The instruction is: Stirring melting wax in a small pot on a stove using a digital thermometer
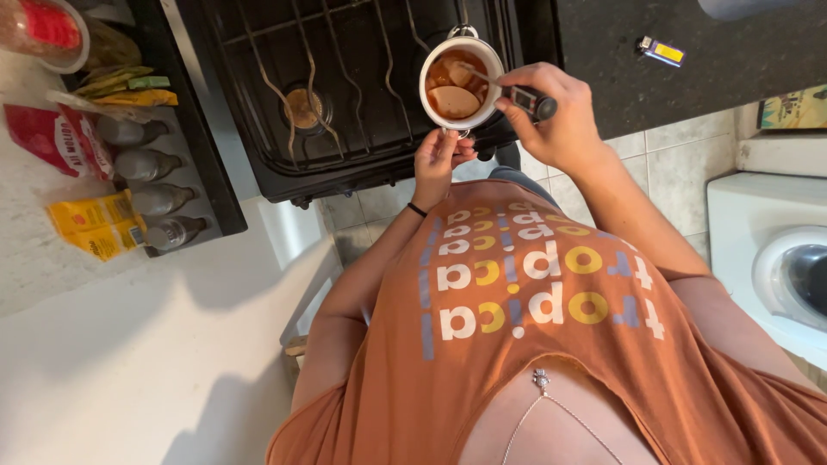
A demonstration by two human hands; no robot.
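Note:
A small white pot (428,72) holding reddish-brown sauce and pale chunks sits on the front edge of a black gas stove (345,95). My left hand (439,159) grips the pot's handle at its near side. My right hand (556,112) holds a utensil with a dark handle (536,102); its thin metal end (478,76) reaches into the pot's contents.
A lighter (660,52) lies on the dark counter to the right of the stove. Left of the stove, a black rack holds several bottles (142,164) and snack packets (90,226). A white washing machine (767,258) stands at the right. Tiled floor shows below the stove.

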